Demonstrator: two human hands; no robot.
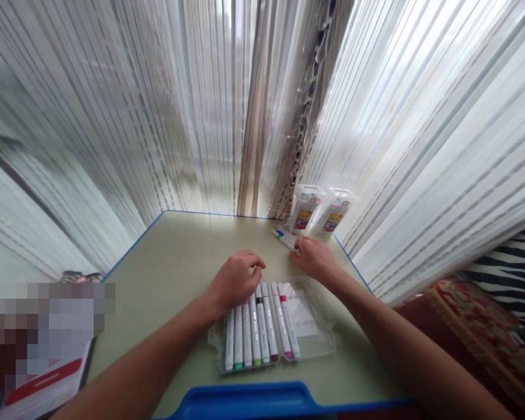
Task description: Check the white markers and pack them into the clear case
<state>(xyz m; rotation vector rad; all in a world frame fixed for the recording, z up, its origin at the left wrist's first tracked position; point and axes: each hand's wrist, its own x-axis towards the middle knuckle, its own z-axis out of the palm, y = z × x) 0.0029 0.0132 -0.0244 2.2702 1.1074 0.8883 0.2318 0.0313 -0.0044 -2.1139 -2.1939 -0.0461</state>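
My left hand hovers at the upper ends of a row of white markers, its fingers loosely bent. A gap shows between thumb and forefinger, and nothing is visible in it. The markers lie side by side in an opened clear plastic case; some have green, pink, red or black bands or ends. Farther back on the right, my right hand has its fingers closed at the near end of loose white markers with blue and green bands. How many its fingertips hold is hidden.
Two clear upright marker cases with colourful labels stand at the back right corner. The pale green table has a blue edge and a blue tray at the front. Striped sheer curtains hang close behind. Patterned fabric lies at right.
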